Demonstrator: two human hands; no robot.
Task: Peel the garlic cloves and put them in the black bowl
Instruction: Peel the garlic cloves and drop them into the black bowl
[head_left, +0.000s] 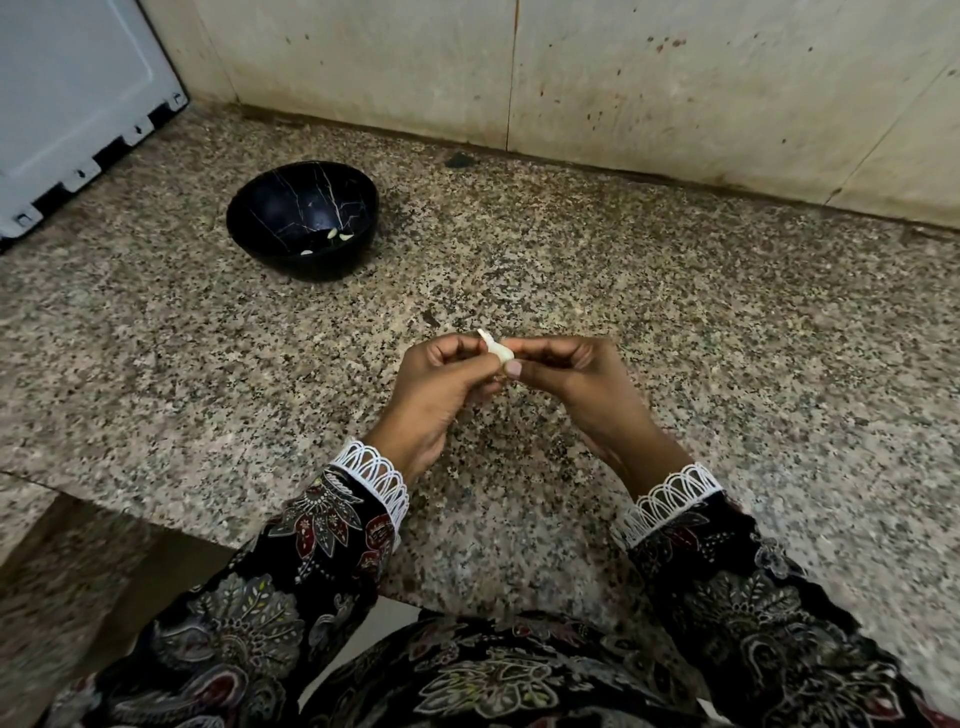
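Garlic clove (498, 349) sits pinched between both hands, well in front of the black bowl (302, 221). Left hand (441, 387) curls its fingers round it as an anchor, while right hand (571, 374) nips its skin, probably to strip it.

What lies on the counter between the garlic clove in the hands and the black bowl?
Nothing visible does. The garlic clove is pinched between the left hand and right hand; only bare counter lies between it and the black bowl, whose mouth is open.
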